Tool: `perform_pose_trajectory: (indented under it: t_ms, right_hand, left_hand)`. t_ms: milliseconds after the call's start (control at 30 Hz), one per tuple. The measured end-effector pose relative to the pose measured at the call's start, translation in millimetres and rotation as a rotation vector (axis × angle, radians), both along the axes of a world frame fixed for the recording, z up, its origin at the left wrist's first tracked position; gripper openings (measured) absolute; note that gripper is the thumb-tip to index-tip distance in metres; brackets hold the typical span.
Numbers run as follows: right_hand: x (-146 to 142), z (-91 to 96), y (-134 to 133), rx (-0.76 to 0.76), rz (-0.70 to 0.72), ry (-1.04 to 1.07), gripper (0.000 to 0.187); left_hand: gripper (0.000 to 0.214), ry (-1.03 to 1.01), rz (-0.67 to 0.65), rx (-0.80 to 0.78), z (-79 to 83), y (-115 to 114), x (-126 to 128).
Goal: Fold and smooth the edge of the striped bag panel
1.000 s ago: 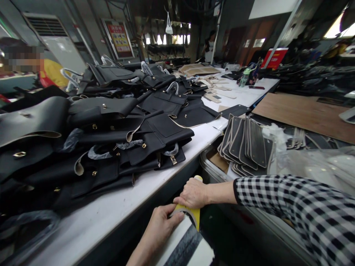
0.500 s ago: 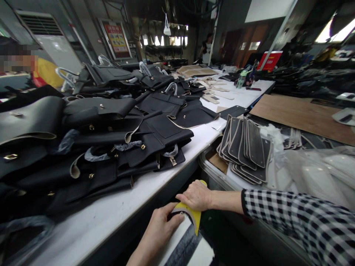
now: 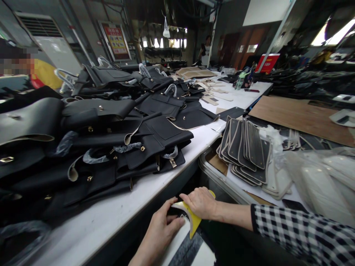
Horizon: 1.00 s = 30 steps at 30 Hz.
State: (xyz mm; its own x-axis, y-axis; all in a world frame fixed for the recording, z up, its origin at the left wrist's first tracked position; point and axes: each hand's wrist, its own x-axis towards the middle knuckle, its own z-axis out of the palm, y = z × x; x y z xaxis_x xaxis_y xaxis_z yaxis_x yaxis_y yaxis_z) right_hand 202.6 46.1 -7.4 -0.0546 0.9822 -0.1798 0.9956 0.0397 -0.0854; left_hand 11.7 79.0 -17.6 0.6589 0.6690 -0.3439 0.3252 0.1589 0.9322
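At the bottom centre my right hand (image 3: 201, 202) is closed around a yellow curved piece (image 3: 195, 223) with a pale inner edge. Its lower tip points down over a white block-like surface (image 3: 177, 238) that has a dark band across it. To the left, my left hand (image 3: 161, 227) has thumb and fingers brought together at the near end of that surface, close to the yellow piece. What lies between those fingertips is too small to make out. The palm side of my right hand is hidden.
Black bags (image 3: 161, 136) with gold clasps and wrapped handles are heaped along the white table (image 3: 149, 192). Right of me stand stacked dark panels (image 3: 244, 147) with pale edges, beside clear plastic sheeting (image 3: 318, 177). Further back are a brown board (image 3: 302, 114) and a person (image 3: 205, 50).
My right hand and the yellow piece have shifted slightly right and down, and the piece has tilted. The left hand stays almost in place.
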Motion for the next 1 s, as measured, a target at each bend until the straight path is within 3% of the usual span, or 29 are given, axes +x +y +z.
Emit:
perform_pose_trajectory:
  t_ms: [100,200,300,400,533,867,1000]
  right_hand:
    - [-1,1.3,-3,0.004,-0.002,-0.025,0.075]
    - [0,6.8,-1,0.003,0.099,-0.033,0.057]
    - [1,11.9,4,-0.001,0.213,-0.042,0.043]
    - [1,11.2,7,-0.003,0.259,-0.068,0.043]
    - [1,4.7,7,0.002,0.275,-0.090,0.048]
    - [-5,2.5,3,0.015,0.355,-0.088,0.051]
    - [-11,2.1,-3,0.020,0.379,-0.070,0.048]
  left_hand:
    - [0.059,-0.031,-0.007,-0.006,2.3,0,3]
    - [0.053,-0.055,-0.011,-0.004,4.5,1,4]
    - [0.043,0.000,-0.012,0.128,9.2,2,3]
    - [0.031,0.142,-0.041,0.279,16.9,0,2]
    - [0.018,0.271,-0.088,0.356,24.1,-3,4]
    - [0.029,0.450,-0.081,0.509,18.4,-17,1]
    - [0.035,0.435,-0.067,0.516,16.6,-23,-2]
